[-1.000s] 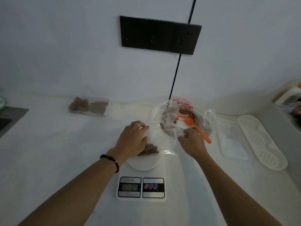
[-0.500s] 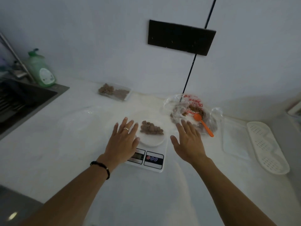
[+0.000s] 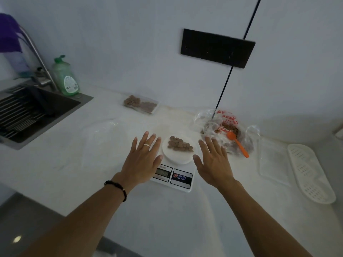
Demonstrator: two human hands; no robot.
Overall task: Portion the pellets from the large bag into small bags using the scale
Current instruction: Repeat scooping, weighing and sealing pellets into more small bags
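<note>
A white kitchen scale (image 3: pixel 182 179) stands on the counter with a small heap of brown pellets (image 3: pixel 179 144) on its round platform. My left hand (image 3: pixel 143 158) hovers flat, fingers spread, over the scale's left side, holding nothing. My right hand (image 3: pixel 213 160) is spread just right of the platform, also holding nothing. Behind it lies the large clear bag (image 3: pixel 225 127) with red print and pellets inside, an orange spoon (image 3: pixel 238 143) resting in it. Filled small bags (image 3: pixel 141 104) lie by the wall.
A dark sink (image 3: pixel 35 112) with a faucet and a green soap bottle (image 3: pixel 65 76) is at the left. Empty clear bags (image 3: pixel 272 160) and a white perforated tray (image 3: pixel 310 171) lie at the right. A black cable hangs from the wall outlets (image 3: pixel 217 48).
Both hands have let go of the small bag on the scale and spread flat beside the platform. The view has swung left and up, bringing the sink into sight.
</note>
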